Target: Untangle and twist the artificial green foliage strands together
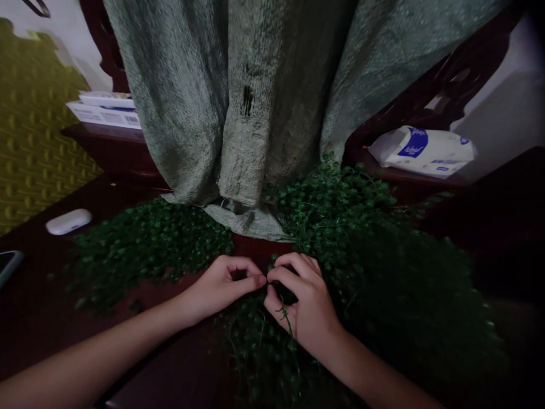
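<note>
My left hand [225, 284] and my right hand [300, 304] meet at the middle of a dark red table [38, 318]. Both are curled, fingertips pinched together over thin green stems. The stems belong to a big heap of small-leaved green foliage [361, 255] that spreads from under my right hand to the right. A thin strand hangs over my right palm. A second, flatter pile of the same green leaves [145, 244] lies to the left of my left hand.
A grey-green curtain [255, 102] hangs down onto the table behind the leaves. A small white case [68, 221] and a phone edge [8, 264] lie at the left. A white and blue tissue pack [421, 150] sits at the back right, flat boxes [106, 111] at the back left.
</note>
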The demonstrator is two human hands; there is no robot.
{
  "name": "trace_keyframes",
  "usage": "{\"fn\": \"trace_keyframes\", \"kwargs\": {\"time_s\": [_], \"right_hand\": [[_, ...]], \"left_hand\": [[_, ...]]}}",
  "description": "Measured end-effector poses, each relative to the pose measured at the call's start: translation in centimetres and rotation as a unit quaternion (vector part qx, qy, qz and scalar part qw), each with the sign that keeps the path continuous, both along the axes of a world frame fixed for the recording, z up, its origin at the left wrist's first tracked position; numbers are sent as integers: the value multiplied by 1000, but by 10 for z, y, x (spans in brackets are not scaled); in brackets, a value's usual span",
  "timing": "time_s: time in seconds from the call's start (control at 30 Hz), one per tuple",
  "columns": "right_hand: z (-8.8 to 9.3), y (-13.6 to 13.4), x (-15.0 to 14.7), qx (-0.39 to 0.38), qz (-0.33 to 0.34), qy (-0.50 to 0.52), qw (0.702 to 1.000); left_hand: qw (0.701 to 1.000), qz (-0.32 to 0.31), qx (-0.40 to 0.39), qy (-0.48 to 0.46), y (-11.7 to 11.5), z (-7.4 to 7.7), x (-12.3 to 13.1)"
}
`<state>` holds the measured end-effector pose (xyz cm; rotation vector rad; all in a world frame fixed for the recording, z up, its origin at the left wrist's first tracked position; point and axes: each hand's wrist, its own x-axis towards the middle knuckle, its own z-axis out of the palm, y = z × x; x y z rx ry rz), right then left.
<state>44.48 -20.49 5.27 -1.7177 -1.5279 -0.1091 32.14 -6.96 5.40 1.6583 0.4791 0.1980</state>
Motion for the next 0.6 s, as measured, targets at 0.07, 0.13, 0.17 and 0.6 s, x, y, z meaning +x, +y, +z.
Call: {"fn": "trace_keyframes", "kwargs": {"time_s": [0.07, 0.13, 0.17, 0.6], "right_hand": [[0, 0, 0, 11, -3, -7, 1000], [0, -1, -1, 17, 2, -6, 1000], [0, -1, -1, 20, 7, -3, 1000], [-3, -3, -2, -17, 59, -59, 996]], "left_hand": [[999, -14, 32, -4, -1, 1, 1], [997, -26, 78, -10, -2, 2, 1], [994, -32, 102, -15, -3, 2, 1], [972, -37, 228, -46, -7, -3, -1]]}}
